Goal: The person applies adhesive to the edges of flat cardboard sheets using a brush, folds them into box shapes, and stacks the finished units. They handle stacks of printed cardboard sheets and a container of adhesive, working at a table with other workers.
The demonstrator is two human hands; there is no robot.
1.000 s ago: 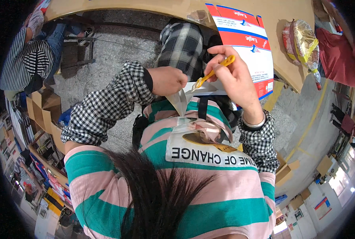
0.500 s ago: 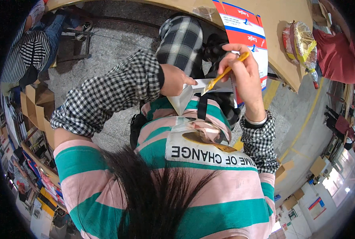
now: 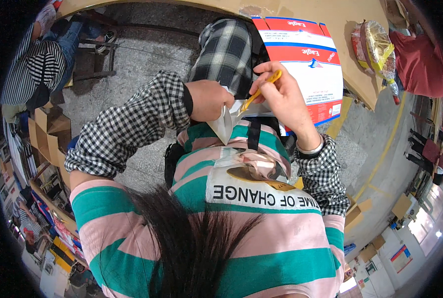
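My right hand (image 3: 287, 102) grips a yellow-handled brush (image 3: 249, 102), fingers closed around the handle. The brush slants down to the left, its tip at a folded white card piece (image 3: 223, 127) over my lap. Whether the bristles touch the card is hard to tell. My left hand (image 3: 209, 101) is closed at the card's upper left edge, with the flap between its fingers. Just beyond my right hand, a flat red, white and blue printed carton sheet (image 3: 311, 79) leans from the table edge.
A brown table (image 3: 330, 12) runs across the far side. On its right part lies a clear plastic-wrapped bundle with yellow tape (image 3: 378, 52). A person in striped clothing (image 3: 40, 64) is at far left, another in dark red (image 3: 422, 64) at right. Open cardboard boxes (image 3: 50, 131) stand left.
My right hand and the brush have moved left and down, toward the card. My left hand's extended index finger has curled in at the flap. The printed sheet shows more fully.
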